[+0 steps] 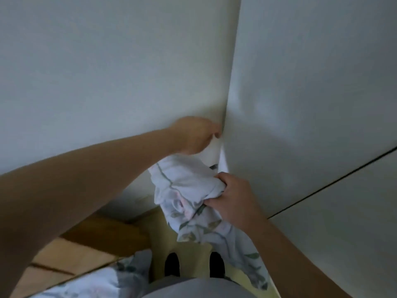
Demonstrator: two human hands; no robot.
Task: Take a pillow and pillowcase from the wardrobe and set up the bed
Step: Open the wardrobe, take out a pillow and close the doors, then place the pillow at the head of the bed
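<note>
Against the white wardrobe [300, 93], close in front of the camera, a floral pillowcase [189, 196] is held up by both hands. The left hand [193, 135] is raised to the edge of the wardrobe door [107, 72], where its fingers are closed on a white fold of fabric at the top of the cloth; whether the door edge itself is also touched cannot be told. The right hand [234, 200] is lower and nearer, clenched on a bunched handful of the pillowcase, from which the rest of the printed cloth hangs down toward the floor. A dark seam [333, 181] is seen running across the right wardrobe panel. Below, at the near edge, two feet in dark footwear [194, 264] are planted on a yellowish mat [159, 233], with wooden flooring [71, 257] to the left. More floral fabric [90, 282] is visible at the bottom left.
</note>
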